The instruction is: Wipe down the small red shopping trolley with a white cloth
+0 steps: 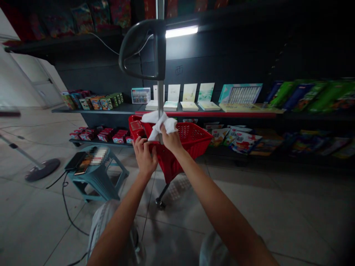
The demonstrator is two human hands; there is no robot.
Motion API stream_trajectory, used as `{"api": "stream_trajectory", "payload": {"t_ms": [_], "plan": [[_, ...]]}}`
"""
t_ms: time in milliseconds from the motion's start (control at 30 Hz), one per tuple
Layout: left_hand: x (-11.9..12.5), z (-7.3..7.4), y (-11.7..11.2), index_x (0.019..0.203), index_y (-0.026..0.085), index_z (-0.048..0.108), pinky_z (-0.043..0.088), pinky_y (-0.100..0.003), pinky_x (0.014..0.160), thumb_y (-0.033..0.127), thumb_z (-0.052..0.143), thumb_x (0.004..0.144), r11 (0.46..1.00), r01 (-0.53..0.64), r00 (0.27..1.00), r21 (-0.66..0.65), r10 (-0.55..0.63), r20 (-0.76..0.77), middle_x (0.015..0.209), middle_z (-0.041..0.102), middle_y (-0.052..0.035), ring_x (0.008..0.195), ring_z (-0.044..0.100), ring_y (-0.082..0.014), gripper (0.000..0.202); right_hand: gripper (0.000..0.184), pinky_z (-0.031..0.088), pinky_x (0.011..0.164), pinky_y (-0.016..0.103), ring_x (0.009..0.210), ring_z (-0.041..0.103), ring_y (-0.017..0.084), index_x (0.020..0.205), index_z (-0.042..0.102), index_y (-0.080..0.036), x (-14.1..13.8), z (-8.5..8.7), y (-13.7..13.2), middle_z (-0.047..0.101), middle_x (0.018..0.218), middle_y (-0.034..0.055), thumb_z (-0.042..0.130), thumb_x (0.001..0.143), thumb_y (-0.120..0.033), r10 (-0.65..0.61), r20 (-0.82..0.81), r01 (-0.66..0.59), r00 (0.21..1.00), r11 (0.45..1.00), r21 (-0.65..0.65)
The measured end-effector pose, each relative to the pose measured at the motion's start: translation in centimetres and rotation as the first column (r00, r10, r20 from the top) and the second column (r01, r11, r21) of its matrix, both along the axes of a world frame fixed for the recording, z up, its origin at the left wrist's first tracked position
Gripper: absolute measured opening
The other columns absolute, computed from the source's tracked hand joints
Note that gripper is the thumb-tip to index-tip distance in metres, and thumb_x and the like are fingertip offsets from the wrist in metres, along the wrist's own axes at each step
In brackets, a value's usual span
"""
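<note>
A red wheeled shopping basket [194,138] stands on the tiled floor in front of me, its metal pole [160,96] rising to a black loop handle [138,48]. My right hand [171,138] is closed on a crumpled white cloth [159,123] that is wrapped round the pole just above the basket's rim. My left hand [144,155] grips the basket's near rim, fingers curled over it. Both forearms reach forward from below.
Dark shelves [194,109] behind the basket hold books, cards and toy boxes. A teal stool [97,173] with a phone and small items stands at left, a cable trailing on the floor. A fan base [41,169] sits further left.
</note>
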State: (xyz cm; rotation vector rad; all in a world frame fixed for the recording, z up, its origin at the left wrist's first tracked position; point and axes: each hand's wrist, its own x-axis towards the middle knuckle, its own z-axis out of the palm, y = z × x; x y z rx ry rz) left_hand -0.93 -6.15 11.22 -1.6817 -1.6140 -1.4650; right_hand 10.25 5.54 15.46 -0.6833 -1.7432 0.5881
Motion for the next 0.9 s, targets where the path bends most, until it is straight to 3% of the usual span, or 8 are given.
{"api": "stream_trajectory", "payload": {"t_ms": [100,200,333,500,767,900], "plan": [[-0.7,-0.3,0.1,0.117,0.019,0.062,0.021,-0.058,0.127,0.032,0.048,0.102,1.0,-0.018,1.0,-0.001,0.018,-0.004,0.14,0.052,-0.017,0.154,0.029,-0.0314,0.024,0.038,0.044,0.119,0.046,0.131,0.06,0.029,0.126,0.067,-0.019,1.5,-6.2,-1.6,0.069,0.131,0.0129,0.049,0.1,-0.041,-0.087,0.084,0.084,0.993,0.996,0.037],[-1.5,-0.3,0.1,0.117,0.02,0.062,0.021,-0.058,0.127,0.033,0.046,0.103,0.999,-0.024,1.0,-0.024,0.023,-0.015,0.144,0.05,-0.0171,0.155,0.027,-0.0316,0.025,0.047,0.048,0.114,0.047,0.128,0.063,0.029,0.138,0.061,-0.019,3.0,-8.8,-2.1,0.067,0.137,0.0135,0.057,0.093,-0.031,-0.071,0.154,0.057,0.986,0.994,0.091],[-2.6,-0.4,0.2,0.118,0.02,0.062,0.022,-0.057,0.127,0.034,0.045,0.103,0.999,-0.015,1.0,-0.032,0.014,-0.019,0.148,0.048,-0.0168,0.156,0.027,-0.0308,0.026,0.053,0.049,0.111,0.046,0.123,0.065,0.028,0.14,0.059,-0.018,4.6,-8.6,-1.5,0.068,0.136,0.0145,0.059,0.087,-0.018,-0.113,0.273,0.082,0.955,0.989,0.121],[-4.1,-0.5,0.4,0.119,0.02,0.062,0.028,-0.053,0.126,0.036,0.044,0.104,0.998,-0.065,0.998,-0.006,0.065,-0.006,0.152,0.046,-0.0164,0.156,0.027,-0.0299,0.028,0.058,0.047,0.111,0.044,0.122,0.062,0.027,0.144,0.054,-0.014,8.4,-9.4,-0.5,0.067,0.135,0.0153,0.054,0.086,-0.011,-0.277,0.465,0.263,0.841,0.96,0.097],[-7.4,0.4,0.4,0.122,0.023,0.062,0.038,-0.049,0.122,0.037,0.045,0.104,0.99,-0.105,0.993,-0.099,0.11,0.053,0.157,0.045,-0.0128,0.157,0.029,-0.0292,0.029,0.058,0.044,0.11,0.039,0.126,0.058,0.03,0.147,0.054,-0.013,15.2,-10.6,1.4,0.064,0.137,0.019,0.052,0.089,-0.013,-0.404,0.645,0.479,0.649,0.875,0.066],[-8.7,0.9,0.4,0.126,0.024,0.061,0.046,-0.049,0.114,0.044,0.048,0.102,0.981,-0.109,0.989,-0.16,0.123,0.078,0.16,0.043,-0.0137,0.155,0.033,-0.031,0.034,0.061,0.046,0.105,0.041,0.123,0.06,0.032,0.15,0.051,-0.01,18.8,-11.0,2.3,0.062,0.135,0.0222,0.049,0.089,-0.014,-0.457,0.628,0.604,0.631,0.796,-0.028]]}}
